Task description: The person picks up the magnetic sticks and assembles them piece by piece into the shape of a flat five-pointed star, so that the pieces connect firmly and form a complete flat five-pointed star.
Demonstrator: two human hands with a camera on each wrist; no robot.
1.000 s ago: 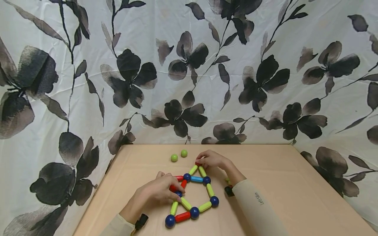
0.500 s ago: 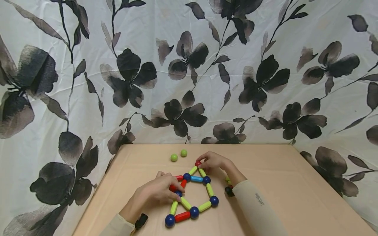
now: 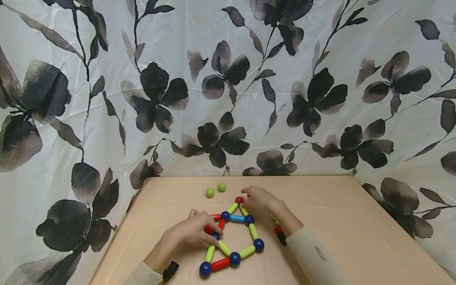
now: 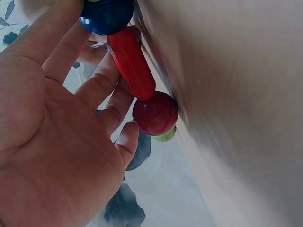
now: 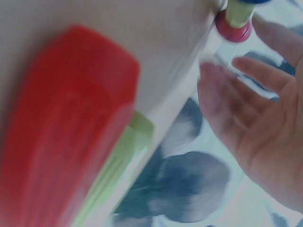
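A flat frame of rods and balls lies on the table, with blue balls, yellow-green and red rods and one light blue rod (image 3: 236, 218). My left hand (image 3: 192, 230) pinches a blue ball (image 3: 215, 236) on its left side between thumb and fingers. The left wrist view shows a red rod (image 4: 132, 64) running from that ball to a dark red ball (image 4: 155, 113) beside the little finger. At the frame's far tip sits a red ball (image 3: 239, 200). My right hand (image 3: 260, 200) is just right of it, fingers extended and holding nothing.
Two loose green balls (image 3: 215, 190) lie at the back of the table (image 3: 320, 221). Near my right wrist lie a loose red rod (image 5: 71, 127) and a yellow-green rod (image 5: 116, 165). A floral cloth (image 3: 270, 118) hangs behind the table.
My right hand has let go of the red ball at the tip and drawn slightly right, its fingers straightening. The left hand keeps its place on the blue ball.
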